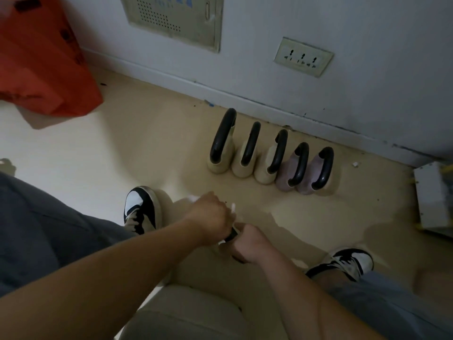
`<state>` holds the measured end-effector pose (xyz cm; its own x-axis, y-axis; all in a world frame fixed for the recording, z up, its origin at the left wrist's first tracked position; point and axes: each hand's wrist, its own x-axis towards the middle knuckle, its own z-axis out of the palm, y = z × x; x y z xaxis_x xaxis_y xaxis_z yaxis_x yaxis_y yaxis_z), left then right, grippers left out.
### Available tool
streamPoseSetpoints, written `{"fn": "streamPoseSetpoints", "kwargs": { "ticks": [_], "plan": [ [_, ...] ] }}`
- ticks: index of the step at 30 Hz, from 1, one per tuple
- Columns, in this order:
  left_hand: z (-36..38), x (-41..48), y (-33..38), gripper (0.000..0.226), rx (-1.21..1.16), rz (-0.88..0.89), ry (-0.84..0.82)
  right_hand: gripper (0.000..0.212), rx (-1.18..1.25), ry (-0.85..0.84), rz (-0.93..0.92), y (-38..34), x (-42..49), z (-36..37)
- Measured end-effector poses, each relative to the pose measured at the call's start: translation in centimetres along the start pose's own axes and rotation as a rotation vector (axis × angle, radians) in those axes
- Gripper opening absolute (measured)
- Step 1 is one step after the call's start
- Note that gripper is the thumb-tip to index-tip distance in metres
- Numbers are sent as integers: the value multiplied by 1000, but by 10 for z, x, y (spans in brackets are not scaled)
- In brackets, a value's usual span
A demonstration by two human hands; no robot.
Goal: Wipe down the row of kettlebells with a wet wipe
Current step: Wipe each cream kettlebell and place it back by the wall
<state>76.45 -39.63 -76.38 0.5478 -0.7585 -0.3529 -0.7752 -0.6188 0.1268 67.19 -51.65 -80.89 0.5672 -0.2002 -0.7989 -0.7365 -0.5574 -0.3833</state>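
Crouching over the floor (73, 153), the person has both hands working on one kettlebell pulled out near their feet, apart from the row. The left hand (210, 214) is closed around a white wet wipe (192, 198), whose edges poke out past the fingers, and presses it onto a dark handle (231, 235). The right hand (247, 242) is closed around that same handle just beside it, steadying it. Five more kettlebells (272, 155) stand touching one another along the wall (318, 25). This looks like the wiping of a single bell; next the wipe likely needs to travel over its body, hidden here beneath the hands, before the bell rejoins the row.
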Motion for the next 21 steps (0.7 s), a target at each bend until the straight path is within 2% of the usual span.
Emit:
{"fn": "streamPoseSetpoints", "kwargs": {
  "ticks": [1, 3, 4, 7, 8, 9, 10, 11, 13, 14, 16, 18, 19, 21],
  "plan": [
    [1, -13, 13, 44, 44, 132, 24, 52, -28, 12, -15, 10, 11, 6],
    [-3, -18, 12, 52, -23, 248, -66, 49, -4, -2, -5, 12, 12, 6],
    [-5, -10, 2, 59, -51, 219, -112, 43, 21, -12, 16, 6, 4, 3],
    [-9, 17, -36, 62, -355, -146, -207, 26, 69, -32, 43, -8, -12, -6],
    [-8, 18, -35, 61, -379, -204, -199, 24, 57, -41, 39, -7, -11, -8],
    [-9, 13, -30, 58, -300, -187, -184, 22, 54, -40, 15, -7, -9, -9],
    [-6, 3, -17, 53, -184, -70, -29, 20, 17, -33, -4, -6, -10, -9],
    [-2, -12, 0, 49, -100, 64, 54, 22, 10, -16, -31, -4, -8, -7],
    [1, -24, 12, 52, -14, 246, -10, 34, 34, 9, -88, 1, -2, -4],
    [-1, -20, 6, 56, -132, 208, -58, 33, 39, -3, -85, 1, -2, -3],
    [-5, -1, -23, 60, -269, 12, -136, 22, 57, -22, -37, -3, -5, -5],
    [-6, 10, -40, 59, -415, -182, -172, 25, 68, -31, -15, -3, -4, -8],
    [-8, 8, -39, 57, -358, -199, -179, 25, 59, -31, -19, -3, -3, -8],
    [-7, -8, -13, 51, -110, -76, -65, 20, 67, -37, -51, -4, -4, -11]
  ]
}}
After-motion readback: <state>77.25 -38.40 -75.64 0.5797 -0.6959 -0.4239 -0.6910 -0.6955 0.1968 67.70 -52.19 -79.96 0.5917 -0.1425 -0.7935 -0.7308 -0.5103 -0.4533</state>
